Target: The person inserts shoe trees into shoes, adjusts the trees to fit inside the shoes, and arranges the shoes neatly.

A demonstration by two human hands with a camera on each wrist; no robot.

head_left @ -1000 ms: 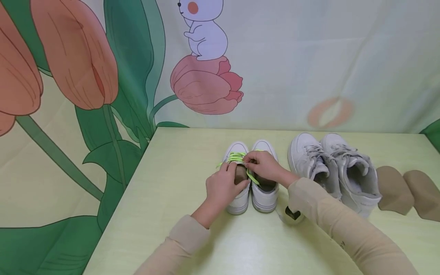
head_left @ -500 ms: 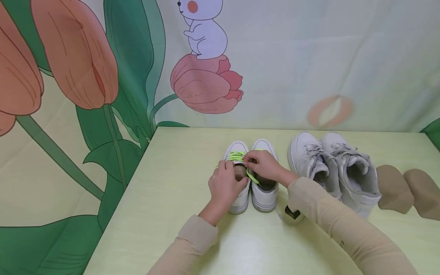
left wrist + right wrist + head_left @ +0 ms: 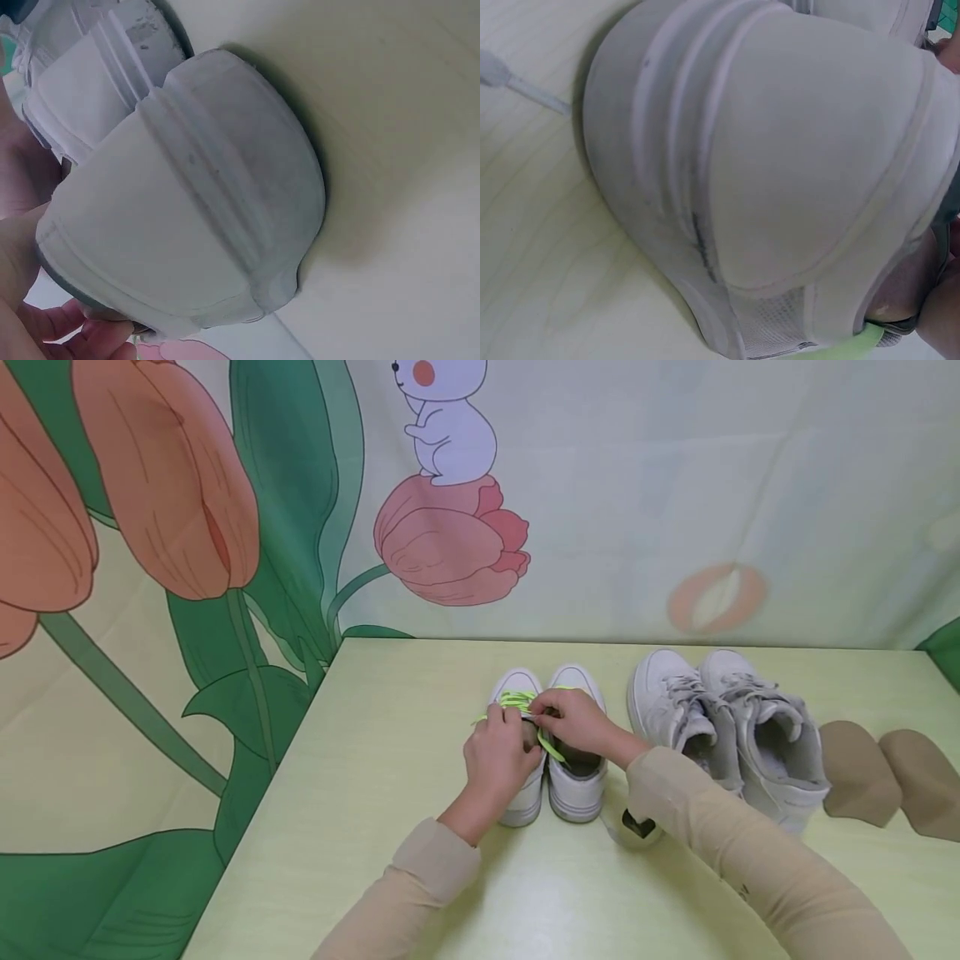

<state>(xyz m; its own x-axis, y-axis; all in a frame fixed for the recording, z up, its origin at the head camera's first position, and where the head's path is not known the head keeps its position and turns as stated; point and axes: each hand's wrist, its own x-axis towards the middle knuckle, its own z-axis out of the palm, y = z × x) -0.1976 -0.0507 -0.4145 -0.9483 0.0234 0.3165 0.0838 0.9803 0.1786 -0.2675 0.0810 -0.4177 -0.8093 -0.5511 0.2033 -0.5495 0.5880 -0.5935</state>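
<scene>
A pair of white sneakers with lime-green laces stands side by side on the table, toes pointing away. My left hand (image 3: 497, 756) holds the left sneaker (image 3: 522, 808) around its opening, fingers over the tongue and collar. Reaching across the right sneaker (image 3: 576, 797), my right hand (image 3: 573, 720) pinches the upper edge of the left sneaker's tongue. The lime-green lace (image 3: 517, 700) crosses its front, and a loose end hangs between the shoes. Heel and side of a sneaker (image 3: 150, 210) fill the left wrist view, with curled fingers below. My hands hide much of the brownish interior.
Larger, worn white sneakers (image 3: 780, 777) stand to the right. Beyond them lie two brown curved pieces (image 3: 862, 772). A pale round thing with a black heart (image 3: 637, 822) sits partly under my right sleeve. A printed curtain (image 3: 600, 527) hangs behind the table (image 3: 405, 735).
My left hand has shifted slightly right and forward over the left sneaker's opening, covering more of the inside. My right hand stays at the tongue.
</scene>
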